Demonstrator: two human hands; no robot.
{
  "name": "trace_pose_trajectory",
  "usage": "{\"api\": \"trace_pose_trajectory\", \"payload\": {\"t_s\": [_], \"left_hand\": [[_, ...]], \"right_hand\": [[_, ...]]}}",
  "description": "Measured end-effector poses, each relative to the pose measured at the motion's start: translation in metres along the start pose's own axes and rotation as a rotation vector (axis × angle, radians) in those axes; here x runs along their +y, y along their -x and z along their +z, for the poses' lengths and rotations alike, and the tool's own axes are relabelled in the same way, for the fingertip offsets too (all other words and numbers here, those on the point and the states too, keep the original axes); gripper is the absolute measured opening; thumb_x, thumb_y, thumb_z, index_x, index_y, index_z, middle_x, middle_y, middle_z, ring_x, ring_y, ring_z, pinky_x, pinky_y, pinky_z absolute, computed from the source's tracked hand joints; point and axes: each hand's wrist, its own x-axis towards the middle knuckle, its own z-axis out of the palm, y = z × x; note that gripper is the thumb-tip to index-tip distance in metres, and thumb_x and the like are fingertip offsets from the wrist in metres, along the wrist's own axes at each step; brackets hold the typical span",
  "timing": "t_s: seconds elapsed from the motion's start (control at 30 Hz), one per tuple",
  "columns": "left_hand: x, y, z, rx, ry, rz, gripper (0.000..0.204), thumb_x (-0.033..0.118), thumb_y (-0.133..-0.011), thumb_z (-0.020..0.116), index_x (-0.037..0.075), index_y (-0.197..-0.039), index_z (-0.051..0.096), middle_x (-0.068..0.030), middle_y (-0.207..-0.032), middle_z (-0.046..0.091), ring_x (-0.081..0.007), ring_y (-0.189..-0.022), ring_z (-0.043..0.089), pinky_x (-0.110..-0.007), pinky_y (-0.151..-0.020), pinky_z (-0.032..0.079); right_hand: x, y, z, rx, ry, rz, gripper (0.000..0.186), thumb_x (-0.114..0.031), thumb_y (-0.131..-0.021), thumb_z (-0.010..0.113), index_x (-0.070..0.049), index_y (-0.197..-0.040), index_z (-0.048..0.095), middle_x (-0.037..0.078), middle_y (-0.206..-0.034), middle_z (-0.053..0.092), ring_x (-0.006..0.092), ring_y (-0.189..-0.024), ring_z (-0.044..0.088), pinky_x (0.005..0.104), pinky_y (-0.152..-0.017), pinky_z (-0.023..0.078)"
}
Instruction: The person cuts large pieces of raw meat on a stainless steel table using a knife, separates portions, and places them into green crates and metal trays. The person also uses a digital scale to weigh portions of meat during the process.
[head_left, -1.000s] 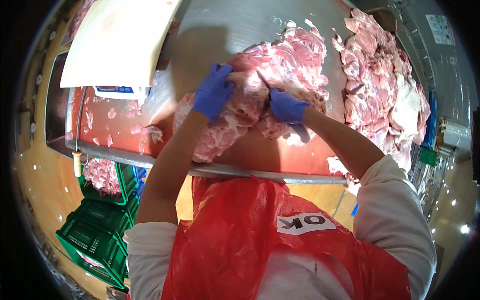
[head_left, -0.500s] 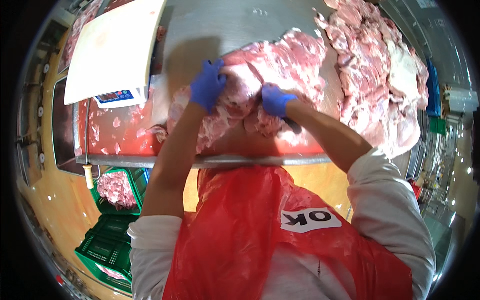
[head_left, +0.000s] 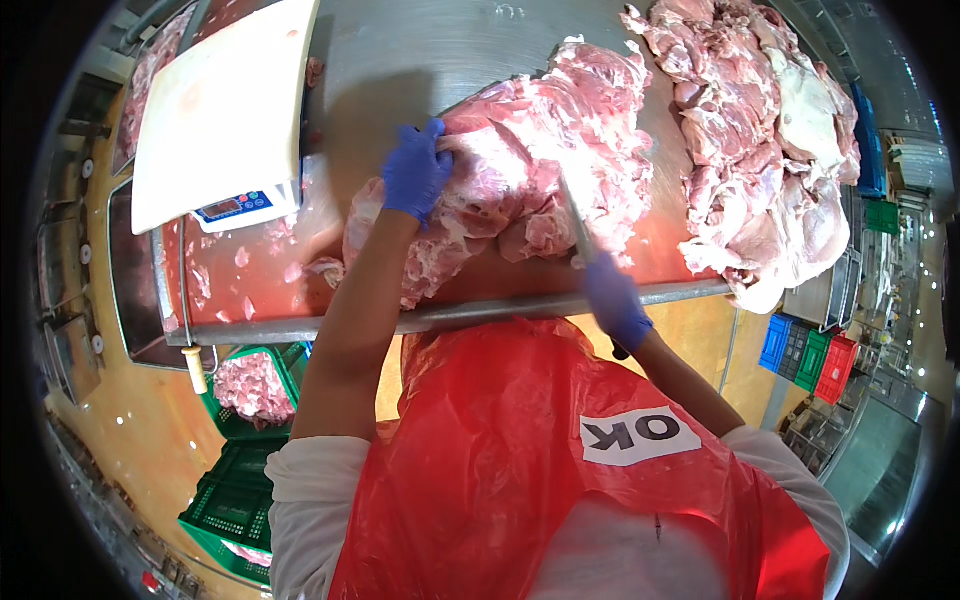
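Note:
A large piece of raw meat, pink with white fat, lies across the front middle of the metal table. My left hand, in a blue glove, is closed on its left upper edge. My right hand, also gloved in blue, is wrapped around a knife near the table's front edge. The blade points away from me, its tip over the meat; motion blurs it, so I cannot tell whether it touches. Smaller meat scraps are scattered left of the piece.
A pile of raw meat fills the table's right side. At left stands a scale under a white board. Green crates, one with meat trimmings, stand below the left edge. Coloured crates are at right. A wooden-handled hook hangs from the edge.
My right hand has drawn back from the meat toward me and to the right, bringing the knife blade into view. My left hand keeps its hold on the meat.

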Motion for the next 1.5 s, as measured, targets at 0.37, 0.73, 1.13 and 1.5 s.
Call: {"api": "trace_pose_trajectory", "payload": {"t_s": [0.37, 0.73, 1.13, 1.5], "left_hand": [[0.003, -0.017, -0.003, -0.1, 0.106, -0.048, 0.026, 0.022, -0.086, 0.058, 0.013, -0.11, 0.055, -0.0225, -0.105, 0.057, -0.0457, -0.091, 0.061, -0.053, -0.079, 0.05], [0.018, -0.071, 0.013, -0.032, -0.108, -0.127, 0.03, 0.027, -0.086, 0.057, 0.014, -0.113, 0.053, -0.0219, -0.105, 0.057, -0.0456, -0.092, 0.061, -0.054, -0.077, 0.05], [-0.009, -0.099, 0.028, 0.088, -0.005, -0.038, 0.029, 0.023, -0.086, 0.058, 0.011, -0.112, 0.054, -0.0218, -0.107, 0.058, -0.0445, -0.095, 0.06, -0.051, -0.08, 0.05], [-0.037, -0.141, 0.017, -0.048, -0.015, -0.026, 0.033, 0.026, -0.087, 0.055, 0.01, -0.115, 0.056, -0.0185, -0.113, 0.061, -0.0405, -0.102, 0.06, -0.048, -0.084, 0.05]], "right_hand": [[0.041, -0.116, -0.02, 0.163, -0.562, 0.394, 0.026, -0.03, -0.103, 0.045, -0.004, -0.102, 0.045, 0.013, -0.074, 0.064, 0.0223, -0.064, 0.065, 0.0396, -0.055, 0.053], [-0.03, -0.129, 0.016, -0.041, -0.104, 0.325, 0.037, -0.009, -0.088, 0.05, 0.006, -0.12, 0.041, 0.028, -0.083, 0.064, 0.0442, -0.078, 0.065, 0.0512, -0.07, 0.052], [0.02, -0.183, 0.049, 0.089, -0.006, 0.072, 0.018, -0.005, -0.087, 0.05, 0.005, -0.102, 0.044, 0.026, -0.073, 0.062, 0.0403, -0.066, 0.065, 0.0477, -0.057, 0.051], [-0.011, -0.114, -0.046, -0.183, -0.155, 0.285, 0.015, -0.012, -0.094, 0.043, -0.003, -0.106, 0.04, 0.03, -0.079, 0.062, 0.0498, -0.077, 0.061, 0.0597, -0.067, 0.046]]}}
